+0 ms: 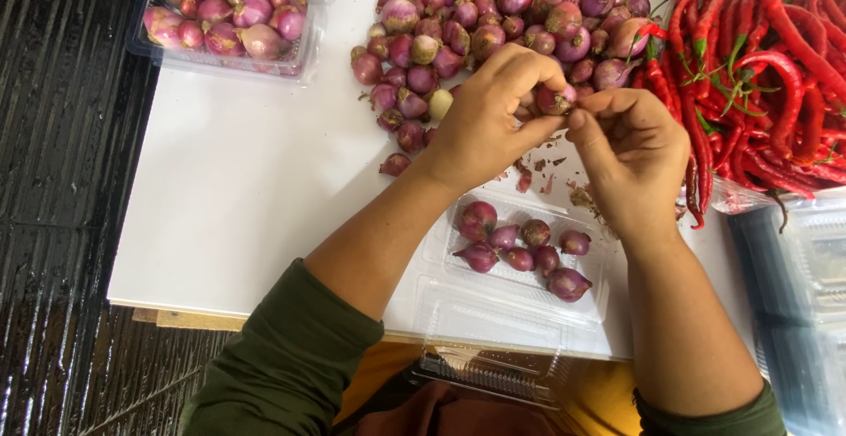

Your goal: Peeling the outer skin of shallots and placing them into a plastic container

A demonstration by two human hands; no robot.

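Observation:
My left hand (489,114) grips a small purple shallot (556,98) between thumb and fingers, above the white table (238,189). My right hand (630,154) pinches at the same shallot's lower end from the right. Both hands hover just in front of a big loose pile of shallots (493,22). Below my hands lies an open clear plastic tray (520,290) with several shallots (520,246) in it. Bits of dry skin (551,167) lie scattered on the table under my hands.
A clear tray filled with shallots (225,17) stands at the back left. A heap of red chillies (767,66) covers the right side. Stacked empty clear trays (811,260) sit at the right edge. Dark slatted floor (62,180) lies left of the table.

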